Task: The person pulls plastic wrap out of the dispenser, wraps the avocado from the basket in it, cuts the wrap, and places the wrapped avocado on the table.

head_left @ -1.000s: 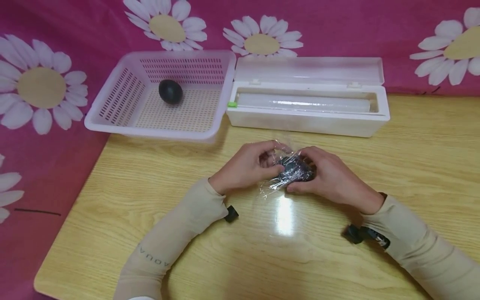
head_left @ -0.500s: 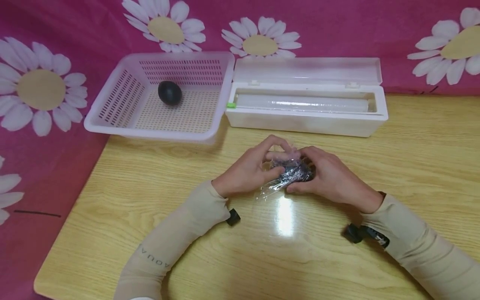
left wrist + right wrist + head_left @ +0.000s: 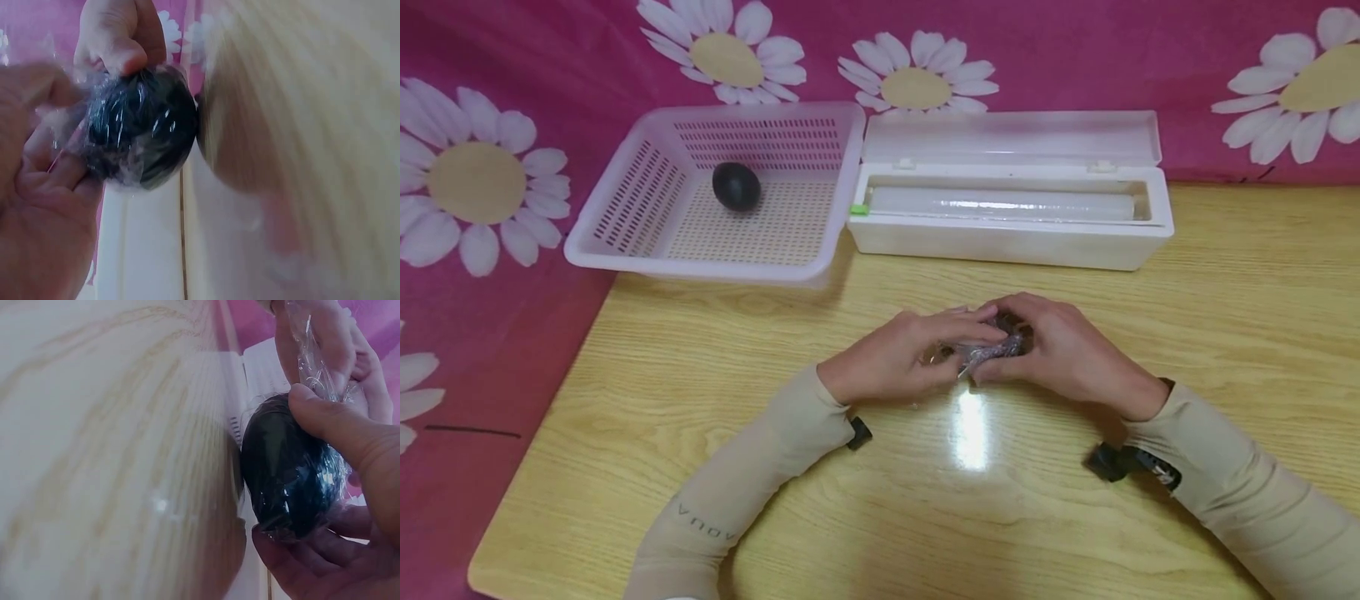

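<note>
A dark egg-shaped item, wrapped in shiny cling film, is held low at the table's surface. My right hand grips its right side, thumb on one side and fingers curled on the other. From the left, my left hand reaches over it, fingers and thumb around the loose cling film. In the head view that hand hides most of the wrapped item; in the left wrist view it is blurred at the left edge. A second dark egg-shaped item, with no film visible on it, lies in the pink basket.
Right of the basket stands a white box, its lid raised, holding a roll of cling film. A green slider sits at its left front corner. Flowered pink cloth hangs behind the wooden table.
My left fingers have come down from their raised arch over the wrapped item and now lie across it, covering loose film. My right hand keeps its grip in nearly the same place.
</note>
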Available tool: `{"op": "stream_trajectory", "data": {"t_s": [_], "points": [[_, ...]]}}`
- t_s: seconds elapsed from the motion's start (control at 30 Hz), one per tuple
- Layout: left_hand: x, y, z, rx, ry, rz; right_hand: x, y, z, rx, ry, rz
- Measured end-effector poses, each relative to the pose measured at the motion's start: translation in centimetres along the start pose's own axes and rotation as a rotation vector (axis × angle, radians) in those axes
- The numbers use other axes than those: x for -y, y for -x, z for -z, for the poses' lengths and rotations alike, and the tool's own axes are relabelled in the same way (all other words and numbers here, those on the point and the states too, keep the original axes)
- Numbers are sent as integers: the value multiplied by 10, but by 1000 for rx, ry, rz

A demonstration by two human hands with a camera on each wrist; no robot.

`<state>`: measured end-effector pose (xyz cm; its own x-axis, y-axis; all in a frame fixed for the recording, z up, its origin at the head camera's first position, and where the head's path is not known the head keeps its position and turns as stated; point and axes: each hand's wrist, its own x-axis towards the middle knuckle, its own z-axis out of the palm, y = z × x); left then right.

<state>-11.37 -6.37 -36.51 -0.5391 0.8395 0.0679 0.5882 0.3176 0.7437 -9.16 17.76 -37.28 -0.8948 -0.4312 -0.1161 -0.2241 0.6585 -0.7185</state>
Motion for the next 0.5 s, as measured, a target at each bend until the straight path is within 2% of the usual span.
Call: {"op": "stream_trajectory", "data": {"t_s": [0.17,0.3,0.4,0.5], "points": [[5,2,2,38,-17,-26,0,0,1,5,12,-11],[6,1,3,41,-46,-33,-1,0,7,39,37,33],[6,0,3,50,-53,-34,-3,3,19,78,45,64],[6,-1,2,61,-65,-22,0,6,31,23,1,38]]}}
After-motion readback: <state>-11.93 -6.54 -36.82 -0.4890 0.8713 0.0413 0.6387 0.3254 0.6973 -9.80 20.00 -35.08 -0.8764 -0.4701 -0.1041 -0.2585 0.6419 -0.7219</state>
